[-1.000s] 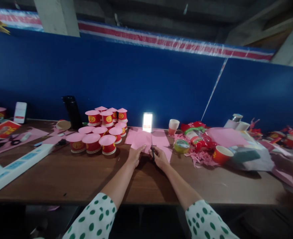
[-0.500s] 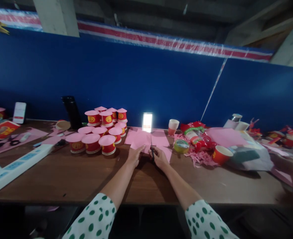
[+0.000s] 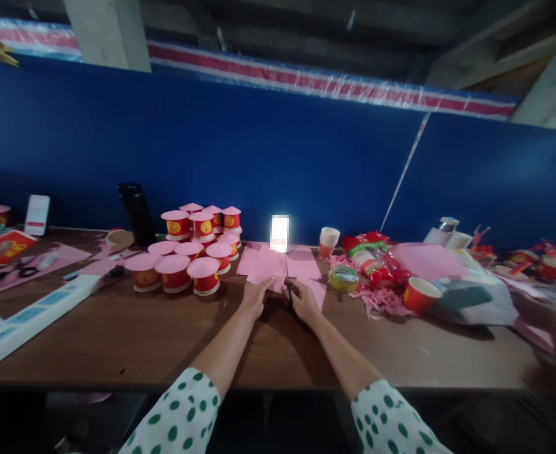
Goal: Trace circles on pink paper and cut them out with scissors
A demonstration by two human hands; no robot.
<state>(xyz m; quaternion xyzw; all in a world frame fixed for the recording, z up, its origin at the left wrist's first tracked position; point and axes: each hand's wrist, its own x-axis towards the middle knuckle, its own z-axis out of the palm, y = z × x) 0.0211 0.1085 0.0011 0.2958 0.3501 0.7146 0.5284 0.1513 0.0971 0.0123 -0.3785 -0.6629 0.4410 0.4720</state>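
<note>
My left hand is closed on the near edge of a sheet of pink paper, thumb on top and fingers underneath. Close to its right, my right hand grips what look like dark scissors, seen nearly edge-on. Their thin tip points away from me over the pink paper, and the fingers partly hide the handles. More pink sheets lie under and behind both hands. A bright phone stands upright just behind the sheets.
Red cups with pink paper tops stand stacked to the left, near a black bottle and a white power strip. On the right are a tape roll, paper cups and pink shreds. Other people's hands show at both sides.
Both hands keep almost the same place and grip. Only a very slight shift of the view shows.
</note>
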